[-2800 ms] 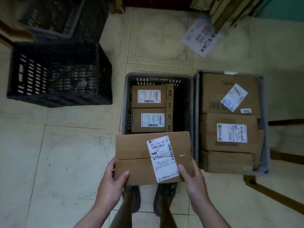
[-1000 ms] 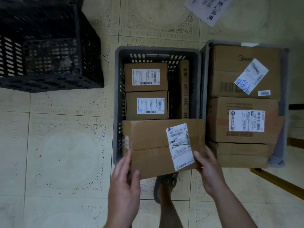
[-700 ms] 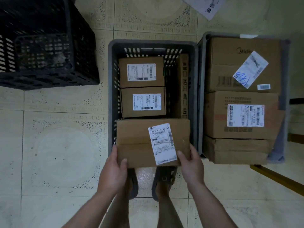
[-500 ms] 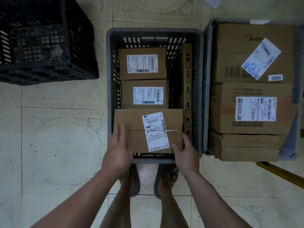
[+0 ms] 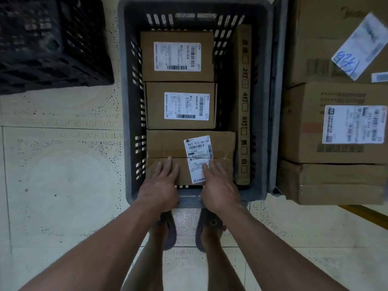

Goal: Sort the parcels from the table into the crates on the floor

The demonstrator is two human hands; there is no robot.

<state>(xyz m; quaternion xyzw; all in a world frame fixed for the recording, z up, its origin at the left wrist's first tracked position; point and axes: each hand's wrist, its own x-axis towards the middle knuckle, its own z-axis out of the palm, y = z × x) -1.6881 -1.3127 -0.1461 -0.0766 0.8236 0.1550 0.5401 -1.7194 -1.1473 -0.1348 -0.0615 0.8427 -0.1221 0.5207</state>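
While both hands lie on it, the brown cardboard parcel (image 5: 168, 143) with a white shipping label (image 5: 198, 158) sits flat at the near end of the grey slotted plastic crate (image 5: 123, 101). The left hand (image 5: 159, 185) rests on the parcel's near half, fingers straight and close together. The right hand (image 5: 218, 185) lies partly over the label, fingers straight and slightly spread. A smaller brown cardboard box (image 5: 155, 106) touches the parcel's far edge, with a similar labelled box (image 5: 147, 55) beyond it. A long narrow cardboard box (image 5: 243, 101) stands on edge along the crate's right wall. To the right, a second grey crate (image 5: 275, 101) holds large cardboard boxes (image 5: 304, 122). A black slotted crate (image 5: 52, 49) stands on the pale tiled floor (image 5: 63, 185) to the left. Sandalled feet (image 5: 168, 234) stand just before the crate.
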